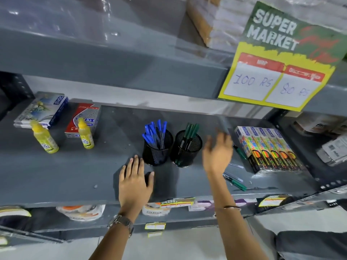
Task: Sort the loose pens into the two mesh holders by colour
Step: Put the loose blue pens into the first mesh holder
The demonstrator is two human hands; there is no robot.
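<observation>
Black mesh holders stand side by side on the grey shelf (75,166), the left holder (157,147) full of blue pens (155,133), the right holder (185,149) holding green pens (190,131). Our left hand (134,182) lies flat and empty before them; our right hand (217,152) is raised and blurred, so we cannot tell its grasp, with loose green pens (236,182) just right of it.

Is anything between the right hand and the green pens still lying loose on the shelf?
Nothing visible. The right hand, blurred, hangs open above the shelf, and the loose green pens lie in the open just to its right, beside the marker boxes. The holder with green pens stands left of the hand, unblocked.
</observation>
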